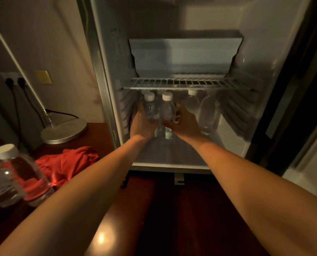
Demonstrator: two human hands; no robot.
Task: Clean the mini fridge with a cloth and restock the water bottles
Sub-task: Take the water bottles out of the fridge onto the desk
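Two clear plastic water bottles with white caps [15, 174] stood closest, lower left on the dark red-brown wooden surface [98, 132], touching a crumpled red cloth [65, 163] just behind them. Round silver lamp base [64, 131] sat further back near the wall. White mini fridge [255, 52] was open; its white wire shelf [187, 83] was bare on top. Below the shelf, on the fridge floor, stood several upright clear bottles: two at right [200, 108], more partly hidden at back left. Left hand [142, 122] was wrapped round the left white-capped bottle [150, 108]; right hand [183, 121] was curled round the neighbouring white-capped bottle [167, 111]. Those two bottles were side by side, touching or nearly so. Couldn't tell whether their bases rested on the floor.
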